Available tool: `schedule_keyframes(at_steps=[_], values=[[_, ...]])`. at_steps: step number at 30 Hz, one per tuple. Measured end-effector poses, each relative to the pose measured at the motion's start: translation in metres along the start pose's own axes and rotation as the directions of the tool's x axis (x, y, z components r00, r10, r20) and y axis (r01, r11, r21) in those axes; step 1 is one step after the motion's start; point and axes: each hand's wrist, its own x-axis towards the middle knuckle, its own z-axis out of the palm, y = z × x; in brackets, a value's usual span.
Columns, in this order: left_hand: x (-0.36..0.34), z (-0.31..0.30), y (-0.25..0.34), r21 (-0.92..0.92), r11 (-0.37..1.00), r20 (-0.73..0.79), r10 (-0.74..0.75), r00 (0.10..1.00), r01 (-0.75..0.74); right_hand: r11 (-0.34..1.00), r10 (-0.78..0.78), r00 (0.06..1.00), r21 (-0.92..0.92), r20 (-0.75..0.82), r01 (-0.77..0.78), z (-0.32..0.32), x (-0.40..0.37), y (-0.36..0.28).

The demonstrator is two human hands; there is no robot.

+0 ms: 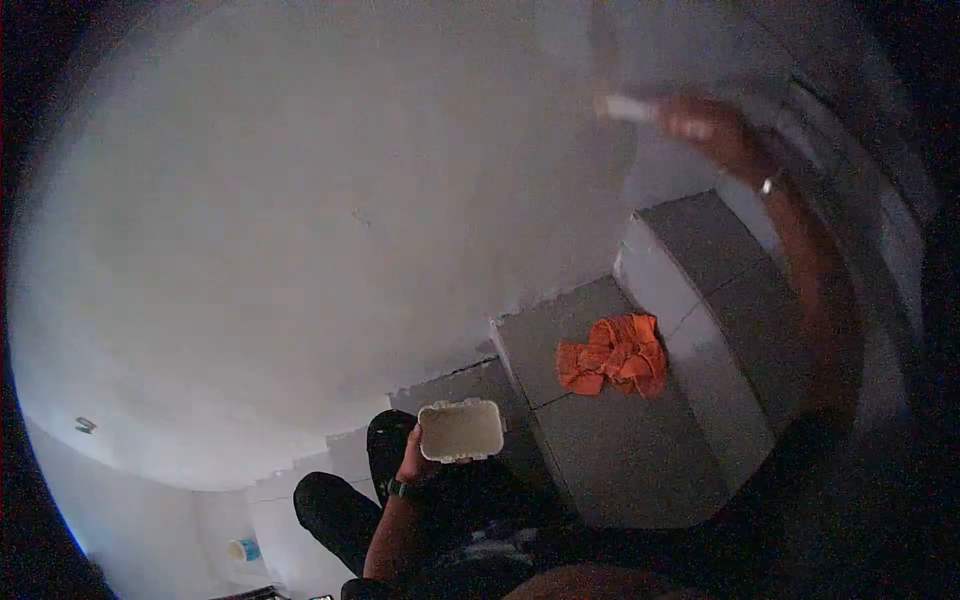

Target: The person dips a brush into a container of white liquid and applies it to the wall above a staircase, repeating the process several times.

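Note:
My left hand (413,462) grips the side of a small, pale rectangular plastic tub (461,431), held open side up above my lap. The tub's inside has a whitish coating. Raised at the upper right, my right hand (700,125) is smeared by motion, its fingers closed round a brush-like tool (630,108) with a white middle and a brownish tip. The tool's tip overlaps the pale wall (300,220) in this view; its exact kind is blurred.
A crumpled orange cloth (615,355) lies on a grey tiled step (630,450). More steps (710,240) climb to the upper right along the wall. At the lower left, a white bucket (243,550) with a blue patch stands below. My dark-trousered knees (335,510) are in front.

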Motion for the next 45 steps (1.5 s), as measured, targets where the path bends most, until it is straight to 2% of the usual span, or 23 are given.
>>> schedule_keyframes(at_steps=[2, 3, 4, 6, 8, 10, 12, 14, 17, 19, 21, 24, 27, 29, 31, 32, 33, 37, 38, 40, 42, 43, 45], values=[[0.004, -0.011, -0.008, 0.114, 0.992, -0.036, 0.056, 0.998, -0.052, 0.992, -0.124, 0.940, -0.036, -0.318, 0.119, -0.023, 0.025, 0.013], [0.003, -0.008, -0.005, 0.174, 0.983, -0.052, 0.077, 0.996, -0.067, 0.993, -0.122, 0.940, -0.032, -0.319, 0.118, -0.032, 0.033, 0.007], [0.002, -0.005, -0.003, 0.233, 0.969, -0.067, 0.098, 0.993, -0.080, 0.954, -0.276, 0.862, -0.230, -0.425, 0.192, -0.045, 0.045, -0.007], [-0.007, 0.020, 0.007, -0.037, 0.999, 0.012, -0.035, 0.999, 0.035, 0.876, -0.435, 0.756, -0.425, -0.489, 0.229, -0.047, 0.048, -0.012], [-0.008, 0.022, 0.008, -0.039, 0.998, -0.013, -0.040, 0.999, 0.040, 0.935, -0.307, 0.889, -0.283, -0.340, 0.215, -0.025, 0.030, 0.004], [-0.010, 0.022, 0.009, -0.040, 0.998, -0.033, -0.040, 0.999, 0.038, 0.983, -0.041, 0.984, 0.169, -0.172, 0.070, 0.014, 0.002, 0.011], [-0.009, 0.023, 0.009, -0.041, 0.999, -0.006, -0.030, 1.000, 0.029, 0.963, -0.235, 0.970, -0.118, 0.056, 0.240, 0.049, -0.022, 0.024], [-0.009, 0.026, 0.011, -0.033, 0.999, 0.025, -0.018, 1.000, 0.019, 1.000, -0.020, 0.970, 0.019, 0.243, 0.016, 0.065, -0.035, 0.003], [-0.008, 0.029, 0.011, -0.029, 0.999, 0.049, -0.013, 0.999, 0.014, 0.996, 0.078, 0.967, 0.012, 0.241, -0.083, 0.059, -0.027, -0.001], [-0.007, 0.029, 0.011, -0.023, 1.000, 0.052, -0.009, 0.999, 0.010, 0.997, 0.023, 0.996, 0.077, 0.089, -0.030, 0.031, 0.000, 0.009], [-0.006, 0.028, 0.012, -0.013, 1.000, 0.057, 0.001, 0.998, 0.000, 0.955, -0.236, 0.960, -0.218, -0.153, 0.200, -0.002, 0.022, 0.014], [-0.005, 0.027, 0.012, -0.007, 1.000, 0.056, -0.021, 0.998, 0.021, 0.965, -0.169, 0.910, -0.252, -0.378, 0.074, -0.031, 0.035, -0.001], [-0.008, 0.035, 0.017, 0.034, 0.999, 0.048, 0.021, 0.999, -0.023, 0.916, -0.304, 0.772, -0.393, -0.559, 0.076, -0.032, 0.034, 0.001], [-0.008, 0.024, 0.012, -0.007, 1.000, 0.049, 0.007, 0.999, -0.007, 0.935, -0.324, 0.884, -0.254, -0.338, 0.246, -0.009, 0.022, 0.017], [-0.007, 0.022, 0.008, -0.057, 0.998, 0.054, -0.002, 0.999, 0.005, 0.959, -0.189, 0.963, -0.249, -0.193, 0.138, 0.020, -0.003, 0.018], [-0.009, 0.026, 0.009, -0.062, 0.998, 0.043, 0.014, 0.999, -0.012, 0.989, 0.079, 0.993, 0.129, -0.091, -0.066, 0.031, -0.013, 0.011], [-0.009, 0.030, 0.010, -0.066, 0.997, 0.032, 0.032, 0.999, -0.030, 0.838, 0.290, 0.952, 0.455, 0.100, -0.303, 0.040, -0.021, 0.005], [-0.024, 0.043, 0.005, -0.047, 0.999, 0.099, 0.002, 0.995, 0.003, 0.995, 0.069, 0.966, 0.055, 0.249, -0.085, 0.051, -0.049, -0.017], [-0.025, 0.048, 0.006, -0.064, 0.998, 0.074, 0.008, 0.997, -0.004, 0.996, 0.088, 0.978, -0.027, 0.189, -0.084, 0.041, -0.038, -0.032], [-0.025, 0.047, 0.005, -0.077, 0.997, 0.043, 0.012, 0.999, -0.008, 0.956, -0.210, 0.978, -0.206, 0.013, 0.208, 0.016, -0.017, -0.021], [-0.022, 0.034, 0.002, 0.003, 1.000, 0.014, -0.024, 1.000, 0.023, 0.919, -0.363, 0.913, -0.235, -0.188, 0.317, -0.011, 0.008, -0.005], [-0.017, 0.021, -0.004, 0.006, 1.000, 0.009, -0.021, 1.000, 0.021, 0.978, -0.199, 0.936, -0.119, -0.291, 0.171, -0.021, 0.017, -0.011], [-0.011, -0.004, -0.021, -0.069, 0.998, 0.033, 0.016, 0.999, -0.013, 0.973, -0.229, 0.873, -0.137, -0.430, 0.188, -0.026, 0.020, -0.009]])
